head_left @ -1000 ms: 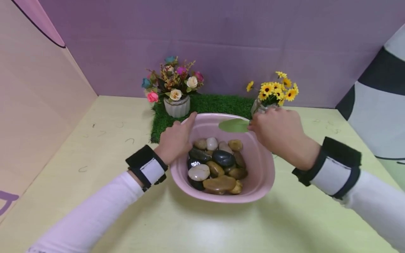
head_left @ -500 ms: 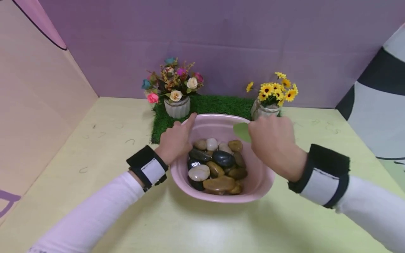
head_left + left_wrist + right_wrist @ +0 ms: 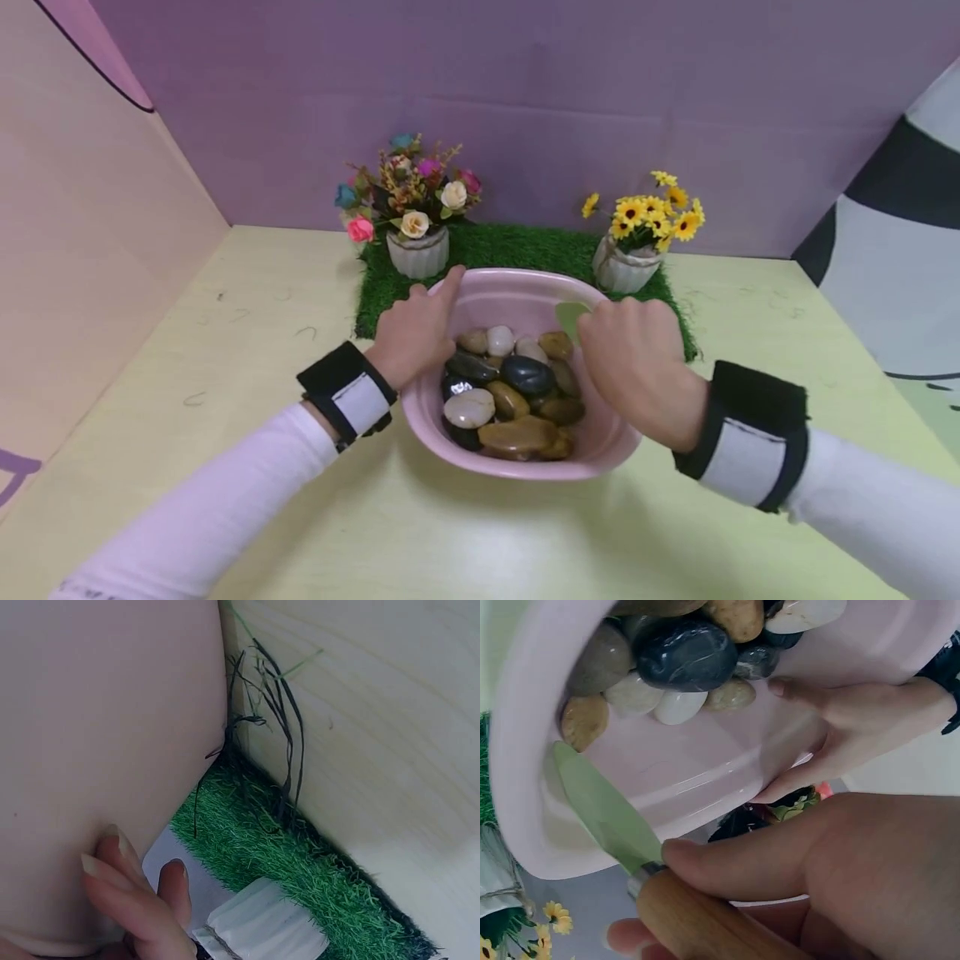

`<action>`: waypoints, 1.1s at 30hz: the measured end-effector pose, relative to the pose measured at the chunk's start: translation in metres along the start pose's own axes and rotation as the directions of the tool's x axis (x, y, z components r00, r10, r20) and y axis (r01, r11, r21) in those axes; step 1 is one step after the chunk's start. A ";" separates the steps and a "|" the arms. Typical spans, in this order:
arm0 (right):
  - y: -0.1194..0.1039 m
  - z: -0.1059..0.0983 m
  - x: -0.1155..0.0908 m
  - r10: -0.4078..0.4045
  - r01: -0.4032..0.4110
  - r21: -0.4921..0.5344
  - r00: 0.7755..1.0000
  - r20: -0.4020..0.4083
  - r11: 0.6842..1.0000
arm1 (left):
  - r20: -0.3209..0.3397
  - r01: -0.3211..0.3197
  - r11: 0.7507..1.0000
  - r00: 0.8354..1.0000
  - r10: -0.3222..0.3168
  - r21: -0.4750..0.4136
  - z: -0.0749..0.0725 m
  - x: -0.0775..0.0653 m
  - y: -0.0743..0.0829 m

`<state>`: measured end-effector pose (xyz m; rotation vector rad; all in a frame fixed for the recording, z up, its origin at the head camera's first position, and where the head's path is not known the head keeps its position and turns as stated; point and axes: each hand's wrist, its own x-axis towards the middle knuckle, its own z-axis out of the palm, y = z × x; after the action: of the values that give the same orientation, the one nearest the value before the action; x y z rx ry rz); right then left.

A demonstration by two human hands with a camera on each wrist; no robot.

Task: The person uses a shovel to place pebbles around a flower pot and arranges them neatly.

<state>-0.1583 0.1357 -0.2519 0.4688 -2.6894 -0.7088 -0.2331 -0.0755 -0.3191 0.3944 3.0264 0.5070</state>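
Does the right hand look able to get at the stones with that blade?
Likely yes: the right hand holds the wooden handle, the blade points into the tub, and the stones lie open from above.

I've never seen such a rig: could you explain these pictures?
No machine here: a person is at work. The wide picture is from a head-worn camera; the other two are from a camera on each wrist. On the table is a pink basin of pebbles; behind it, on artificial grass, stand a pot of mixed flowers and a pot of yellow flowers. The bare left hand grips the basin; the right hand holds a green-bladed spatula by its wooden handle.
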 end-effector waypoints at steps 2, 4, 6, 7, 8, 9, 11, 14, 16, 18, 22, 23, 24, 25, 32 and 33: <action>0.002 0.000 0.000 -0.003 0.003 0.010 1.000 0.001 1.000 | -0.002 0.000 1.000 1.000 0.000 -0.008 -0.001 0.000 0.000; 0.004 0.001 0.000 -0.003 0.002 0.025 1.000 0.014 1.000 | -0.003 -0.004 1.000 1.000 0.004 -0.020 -0.001 -0.001 -0.001; 0.005 0.001 0.000 0.002 -0.003 0.040 1.000 0.029 0.999 | 0.000 -0.008 1.000 1.000 0.008 -0.026 0.000 -0.001 -0.001; 0.006 0.001 -0.001 0.003 -0.005 0.048 0.999 0.032 0.999 | 0.002 -0.010 1.000 1.000 0.010 -0.027 0.000 -0.001 -0.001; 0.007 0.002 -0.001 0.003 -0.004 0.055 0.999 0.033 0.998 | 0.004 -0.012 1.000 1.000 0.012 -0.027 0.000 -0.001 0.000; 0.008 0.002 -0.001 0.001 -0.003 0.062 1.000 0.031 0.998 | 0.006 -0.011 1.000 1.000 0.012 -0.027 0.000 -0.001 0.000; 0.011 0.003 -0.001 -0.006 0.004 0.077 1.000 0.022 0.997 | 0.006 -0.009 1.000 1.000 0.009 -0.023 0.000 -0.001 0.001; 0.018 0.003 0.002 -0.020 0.016 0.113 0.999 0.030 0.993 | 0.005 -0.004 1.000 1.000 0.004 -0.026 -0.001 0.000 0.000; 0.025 0.004 0.008 -0.023 0.005 0.170 0.994 0.104 0.985 | 0.008 -0.001 1.000 1.000 0.001 -0.031 -0.001 0.001 -0.001; 0.030 0.009 0.014 -0.024 -0.028 0.242 0.978 0.209 0.970 | 0.010 -0.003 0.999 1.000 0.003 -0.040 0.001 0.001 -0.001; 0.031 0.022 0.022 -0.028 -0.082 0.318 0.945 0.327 0.945 | 0.014 -0.009 0.998 1.000 0.010 -0.054 0.004 0.001 -0.004; 0.029 0.025 0.021 -0.029 -0.074 0.319 0.952 0.304 0.945 | 0.012 -0.016 0.998 1.000 0.016 -0.058 0.004 0.000 -0.004; 0.028 0.026 0.020 -0.029 -0.061 0.312 0.961 0.275 0.948 | 0.011 -0.020 0.998 1.000 0.021 -0.059 0.004 0.000 -0.004; 0.026 0.026 0.019 -0.033 -0.050 0.310 0.967 0.254 0.949 | 0.007 -0.026 0.998 1.000 0.026 -0.059 0.003 0.000 -0.004; 0.028 0.025 0.020 -0.077 0.005 0.314 0.973 0.220 0.949 | -0.013 -0.034 0.998 0.999 0.033 -0.053 0.002 0.000 -0.004; 0.029 0.026 0.021 -0.078 0.002 0.314 0.970 0.230 0.949 | -0.009 -0.033 0.998 0.999 0.032 -0.056 0.003 0.001 -0.004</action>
<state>-0.1940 0.1619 -0.2536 0.5468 -3.0470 -0.3667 -0.2347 -0.0782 -0.3230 0.4398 3.0099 0.5955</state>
